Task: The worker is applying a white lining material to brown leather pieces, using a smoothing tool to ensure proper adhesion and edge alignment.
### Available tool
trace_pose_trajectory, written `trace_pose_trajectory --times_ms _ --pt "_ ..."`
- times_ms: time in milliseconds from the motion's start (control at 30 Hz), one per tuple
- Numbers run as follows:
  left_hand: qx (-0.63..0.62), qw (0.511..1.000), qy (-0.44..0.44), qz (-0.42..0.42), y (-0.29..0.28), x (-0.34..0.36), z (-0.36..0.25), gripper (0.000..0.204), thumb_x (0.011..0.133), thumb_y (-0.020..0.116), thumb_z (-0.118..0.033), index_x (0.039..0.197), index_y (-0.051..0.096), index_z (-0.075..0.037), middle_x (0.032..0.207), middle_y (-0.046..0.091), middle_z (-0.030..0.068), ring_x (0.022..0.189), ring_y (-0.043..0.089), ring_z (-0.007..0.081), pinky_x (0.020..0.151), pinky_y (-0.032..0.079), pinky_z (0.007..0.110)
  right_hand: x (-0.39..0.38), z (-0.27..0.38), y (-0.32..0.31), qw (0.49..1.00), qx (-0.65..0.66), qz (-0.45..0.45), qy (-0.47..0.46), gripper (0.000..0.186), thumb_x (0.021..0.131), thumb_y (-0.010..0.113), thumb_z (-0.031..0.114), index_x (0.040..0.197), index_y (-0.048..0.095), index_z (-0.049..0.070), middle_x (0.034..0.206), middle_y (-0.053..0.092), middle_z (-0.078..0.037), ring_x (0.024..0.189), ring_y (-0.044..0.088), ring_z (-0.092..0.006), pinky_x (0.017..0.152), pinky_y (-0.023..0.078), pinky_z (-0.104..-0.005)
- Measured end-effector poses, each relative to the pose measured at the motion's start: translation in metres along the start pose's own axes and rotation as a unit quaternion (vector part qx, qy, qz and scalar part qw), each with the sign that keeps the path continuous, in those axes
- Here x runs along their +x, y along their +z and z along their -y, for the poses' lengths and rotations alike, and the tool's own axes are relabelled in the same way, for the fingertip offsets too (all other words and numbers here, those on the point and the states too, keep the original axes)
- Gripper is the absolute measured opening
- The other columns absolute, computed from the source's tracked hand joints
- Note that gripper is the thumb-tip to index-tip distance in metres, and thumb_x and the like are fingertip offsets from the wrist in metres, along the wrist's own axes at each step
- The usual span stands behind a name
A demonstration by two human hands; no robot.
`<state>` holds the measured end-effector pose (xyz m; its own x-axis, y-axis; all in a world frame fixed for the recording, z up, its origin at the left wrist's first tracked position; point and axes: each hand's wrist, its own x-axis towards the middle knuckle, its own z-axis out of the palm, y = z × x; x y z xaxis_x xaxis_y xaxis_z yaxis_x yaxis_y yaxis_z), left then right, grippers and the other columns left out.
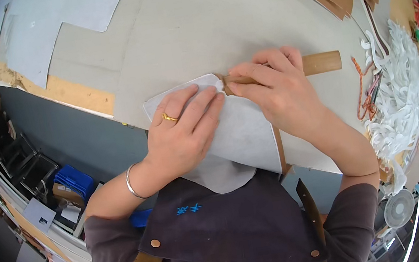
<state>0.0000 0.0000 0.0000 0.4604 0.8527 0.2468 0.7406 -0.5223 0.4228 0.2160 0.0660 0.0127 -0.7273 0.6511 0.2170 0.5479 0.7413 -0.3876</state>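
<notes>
Blue bin (75, 179), seemingly a fan (399, 209)

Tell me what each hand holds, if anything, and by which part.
Right hand: the stick, gripped near its left end. Left hand lies on the white piece near its top edge; whether it grips can't be told.

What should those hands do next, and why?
Perhaps the right hand should press the flat brown stick along the edge of the pale piece: its tip sits by that edge, and the left hand rests on the piece.
</notes>
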Motion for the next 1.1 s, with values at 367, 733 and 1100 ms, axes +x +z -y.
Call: trace_pose_trajectory --times_ms 367,733,1100 --pt "-0.038 0.999 0.008 -0.033 -0.001 0.002 0.005 0.037 0.073 0.07 -0.006 0.11 0.068 -0.006 0.114 0.063 0.0051 0.1 0.058 0.0247 0.083 0.051 0.035 0.003 0.011 0.016 0.979 -0.045 -0.11 0.167 0.021 0.078 0.068 0.008 0.098 0.071 0.013 0.108 0.064 0.0 0.094 0.055 -0.0226 0.084 0.041 -0.038" --pt "-0.085 0.994 0.065 0.022 0.002 0.052 0.048 0.019 0.074 0.069 -0.002 0.088 0.069 -0.017 0.095 0.059 -0.0035 0.066 0.057 0.0174 0.059 0.048 0.031 -0.015 0.044 0.024 0.966 0.04 -0.083 0.24 0.025 0.075 0.071 0.004 0.098 0.071 0.013 0.09 0.056 -0.003 0.081 0.053 -0.0239 0.073 0.043 -0.0367" --pt "-0.053 0.982 0.181 0.016 0.002 0.056 0.061 0.017 0.071 0.069 -0.006 0.082 0.068 -0.018 0.097 0.058 -0.0035 0.084 0.058 0.0156 0.061 0.047 0.031 -0.022 0.051 0.028 0.976 -0.129 -0.08 0.158 0.033 0.073 0.069 0.004 0.104 0.07 0.014 0.091 0.058 0.001 0.079 0.053 -0.0202 0.071 0.042 -0.0341"
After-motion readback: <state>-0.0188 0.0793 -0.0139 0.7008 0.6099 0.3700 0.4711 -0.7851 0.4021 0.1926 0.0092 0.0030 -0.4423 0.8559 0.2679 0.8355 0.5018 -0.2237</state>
